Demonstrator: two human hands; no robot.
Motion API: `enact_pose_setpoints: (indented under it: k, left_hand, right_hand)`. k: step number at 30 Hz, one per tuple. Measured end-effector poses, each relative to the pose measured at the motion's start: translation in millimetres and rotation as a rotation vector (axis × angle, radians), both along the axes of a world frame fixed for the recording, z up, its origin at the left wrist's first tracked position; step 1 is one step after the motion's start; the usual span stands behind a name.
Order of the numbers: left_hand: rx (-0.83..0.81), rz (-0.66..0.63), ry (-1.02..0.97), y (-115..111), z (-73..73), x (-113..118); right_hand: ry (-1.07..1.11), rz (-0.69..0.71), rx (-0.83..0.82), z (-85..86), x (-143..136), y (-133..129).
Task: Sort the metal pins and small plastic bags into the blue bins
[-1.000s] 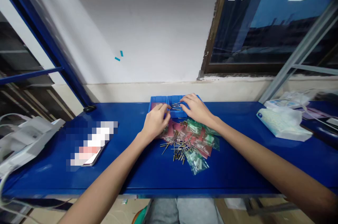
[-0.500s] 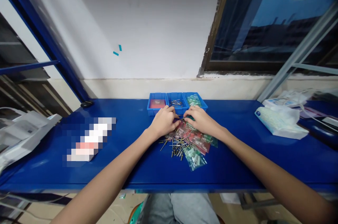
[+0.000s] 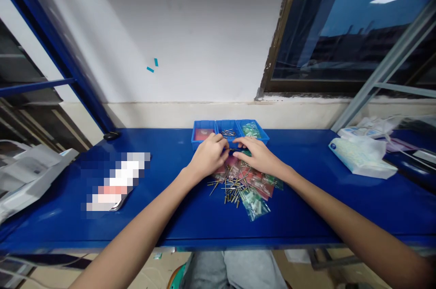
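Note:
My left hand (image 3: 211,156) is closed, its fingers curled together above the back of a mixed pile. A thin metal rivet (image 3: 233,149) pokes out at its fingertips, mostly hidden. Facing it, my right hand (image 3: 256,155) has thumb and fingers apart, with nothing visible between them. Below both hands lie loose pop rivets (image 3: 232,190), a green-tinted bag of white pieces (image 3: 255,204) and reddish bags (image 3: 262,184). Just behind the hands stands a blue bin with three compartments (image 3: 204,144): a reddish bag on the left, loose rivets in the middle, green bags on the right.
On the blue table (image 3: 163,216), a blurred-out flat object (image 3: 119,182) lies left of my arm. White packaging (image 3: 34,180) sits at the far left. A tissue pack (image 3: 363,157) rests at the right, near a metal post (image 3: 384,57). Wall and window rise behind.
My right thumb and fingers have spread wider apart. My left fingers have curled in more tightly. The pile looks much the same, and the view has shifted slightly.

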State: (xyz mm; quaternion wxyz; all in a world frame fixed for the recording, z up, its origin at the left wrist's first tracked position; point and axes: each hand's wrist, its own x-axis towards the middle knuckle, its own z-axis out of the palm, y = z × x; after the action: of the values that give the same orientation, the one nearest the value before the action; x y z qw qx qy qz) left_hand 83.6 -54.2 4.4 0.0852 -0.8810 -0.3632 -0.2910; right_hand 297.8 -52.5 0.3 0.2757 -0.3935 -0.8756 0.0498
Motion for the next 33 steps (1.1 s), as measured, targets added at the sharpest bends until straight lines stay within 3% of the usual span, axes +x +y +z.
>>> enact_pose_setpoints:
  k: [12,16,19,21,24,27,33]
  left_hand:
    - [0.028,-0.036,-0.179,-11.0,-5.3,9.6]
    - [-0.012,-0.116,-0.213,-8.0,-7.0,8.8]
    - [-0.057,-0.126,-0.241,-3.7,-8.5,6.4]
    - [-0.086,-0.118,-0.290,-2.0,-9.7,3.6]
    - [-0.128,-0.118,-0.353,-1.4,-11.1,-2.9]
    - [-0.137,-0.103,-0.404,-0.8,-10.4,-9.5]
    - [-0.099,-0.101,-0.495,0.3,-5.2,-13.8]
  right_hand:
    - [0.113,0.017,0.077,9.3,-8.6,-12.1]
    - [0.111,0.007,0.053,8.5,-8.7,-8.5]
    - [0.054,0.019,-0.069,17.9,-11.8,1.2]
    - [-0.062,0.108,-0.265,31.2,-15.1,5.9]
    - [-0.007,-0.036,-0.278,52.5,-22.0,2.2]
    - [0.082,-0.124,-0.224,62.5,-31.9,-11.2]
    - [0.266,-0.253,-0.151,48.2,-55.9,-19.8]
